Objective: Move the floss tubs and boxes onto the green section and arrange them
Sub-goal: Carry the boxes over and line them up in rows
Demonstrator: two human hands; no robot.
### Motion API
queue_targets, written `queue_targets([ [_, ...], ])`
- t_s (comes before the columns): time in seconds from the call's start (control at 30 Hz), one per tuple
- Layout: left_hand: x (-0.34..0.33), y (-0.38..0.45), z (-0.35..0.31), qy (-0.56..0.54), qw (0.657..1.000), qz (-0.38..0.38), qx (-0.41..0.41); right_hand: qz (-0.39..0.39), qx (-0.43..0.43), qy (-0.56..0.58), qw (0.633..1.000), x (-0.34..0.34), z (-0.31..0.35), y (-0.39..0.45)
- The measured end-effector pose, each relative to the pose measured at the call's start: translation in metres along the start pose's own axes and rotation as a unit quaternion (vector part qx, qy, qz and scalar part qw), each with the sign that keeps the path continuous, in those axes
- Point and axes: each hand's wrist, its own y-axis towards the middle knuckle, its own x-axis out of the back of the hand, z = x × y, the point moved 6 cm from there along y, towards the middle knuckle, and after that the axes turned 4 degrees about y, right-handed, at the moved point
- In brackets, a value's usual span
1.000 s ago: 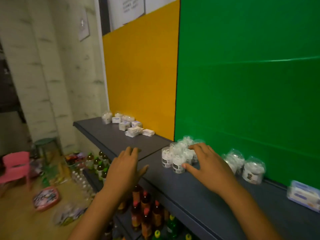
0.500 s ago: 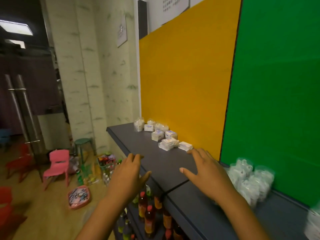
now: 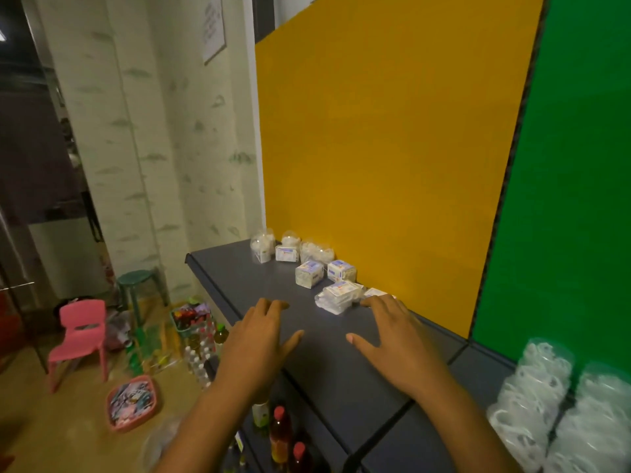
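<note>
Small white floss boxes (image 3: 309,274) and clear floss tubs (image 3: 262,246) lie in a loose group on the dark grey shelf (image 3: 239,281) before the yellow panel (image 3: 392,148). A flat stack of floss packs (image 3: 338,295) is the nearest of them. My right hand (image 3: 392,339) hovers open over the shelf, its fingertips just short of that stack. My left hand (image 3: 261,339) is open too, spread above the shelf's front edge. More clear tubs (image 3: 532,397) stand at the lower right in front of the green panel (image 3: 563,199).
Bottles (image 3: 280,435) fill the lower shelf under my hands. On the floor to the left are a pink chair (image 3: 80,336), a green stool (image 3: 136,285), a pink basket (image 3: 131,402) and a green basket of goods (image 3: 189,317).
My view has swung left from the green section to the yellow one. My right hand has left the tubs there, and both hands now reach toward the boxes at the yellow panel.
</note>
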Motion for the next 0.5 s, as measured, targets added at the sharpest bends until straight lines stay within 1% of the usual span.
queue_targets([
  [0.1, -0.019, 0.026, 0.012, -0.043, 0.999, -0.008, -0.022, 0.002, -0.027, -0.013, 1.000, -0.015, -0.008, 0.013],
  [0.23, -0.047, 0.061, 0.022, -0.088, 0.993, 0.014, -0.072, -0.008, -0.091, -0.025, 0.996, -0.032, -0.020, 0.032],
  [0.37, -0.071, 0.094, 0.058, -0.119, 0.985, 0.038, -0.115, -0.022, -0.149, -0.037, 0.988, -0.057, -0.016, 0.055],
  [0.5, -0.090, 0.132, 0.096, -0.153, 0.977, 0.044, -0.140, -0.009, -0.193, -0.056, 0.979, -0.080, -0.006, 0.075],
])
